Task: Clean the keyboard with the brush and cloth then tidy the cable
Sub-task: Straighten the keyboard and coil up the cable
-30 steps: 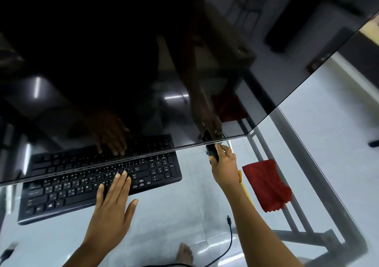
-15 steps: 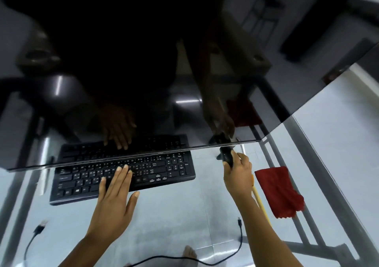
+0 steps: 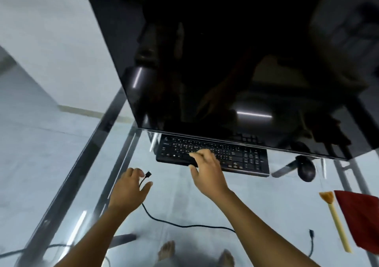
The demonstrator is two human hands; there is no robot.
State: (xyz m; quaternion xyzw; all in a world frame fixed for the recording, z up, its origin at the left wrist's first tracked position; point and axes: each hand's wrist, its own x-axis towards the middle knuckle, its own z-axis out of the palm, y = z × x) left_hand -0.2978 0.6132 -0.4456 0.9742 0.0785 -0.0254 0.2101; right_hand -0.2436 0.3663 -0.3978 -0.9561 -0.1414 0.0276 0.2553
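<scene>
Right hand now gripping keyboard front edge, left hand pinching cable, key legends unreadable

A dark monitor stands on the glass table, with a black mouse below its right corner.

The table top is clear, smooth glass, glossy with pale reflections; its frame rails at the left of the frame look like brushed metal. The monitor filling the upper half has a glossy black screen that mirrors the room. The keyboard at the centre looks like matt black plastic, as does the mouse. The cable has a smooth dark sheath. At lower right, the cloth is soft red fabric, and the brush has a pale, smooth handle and tan bristles.
</scene>
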